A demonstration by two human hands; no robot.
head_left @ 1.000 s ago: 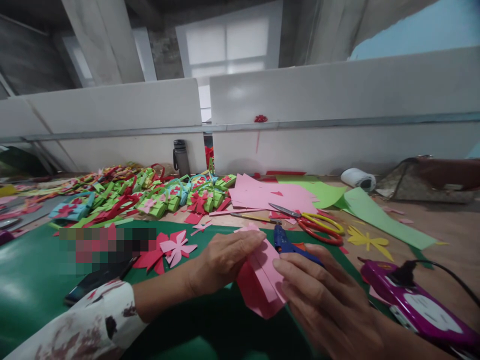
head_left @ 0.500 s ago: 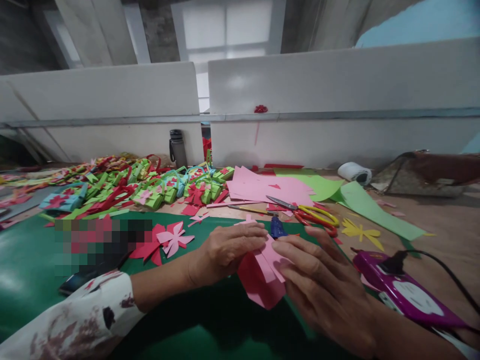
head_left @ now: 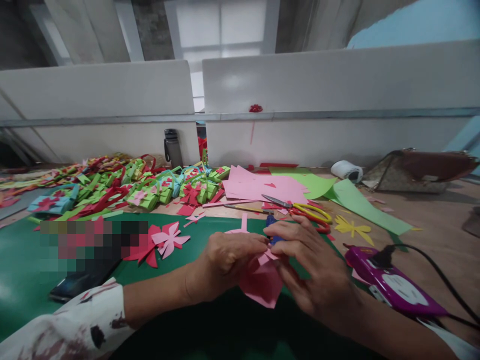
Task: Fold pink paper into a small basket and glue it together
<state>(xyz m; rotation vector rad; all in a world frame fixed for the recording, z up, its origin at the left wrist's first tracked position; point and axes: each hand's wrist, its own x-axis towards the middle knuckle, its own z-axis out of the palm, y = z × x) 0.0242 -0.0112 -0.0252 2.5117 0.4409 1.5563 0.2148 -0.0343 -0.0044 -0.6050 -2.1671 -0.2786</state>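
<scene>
A folded pink paper piece (head_left: 261,284), hollow like a small box or bag, is between my two hands above the green mat. My left hand (head_left: 228,257) is closed on its upper left side, with thumb and fingertips pressed together. The fingertips of my right hand (head_left: 313,267) pinch the paper's upper edge from the right. A thin pink strip (head_left: 244,222) sticks up behind my left fingers. Just beyond my fingertips lies a blue object (head_left: 273,227), partly covered by my right hand; its kind does not show.
Scissors (head_left: 300,206), pink sheets (head_left: 262,186) and green sheets (head_left: 369,207) lie beyond my hands. At left are a phone (head_left: 90,270), paper flowers (head_left: 170,240) and a pile of small paper bags (head_left: 150,196). A purple power strip (head_left: 397,285) with a cable lies right.
My right fingers have drawn in over the paper's top edge, near my left fingertips, and curled more. The flap on its front now shows less. The view has shifted slightly right.
</scene>
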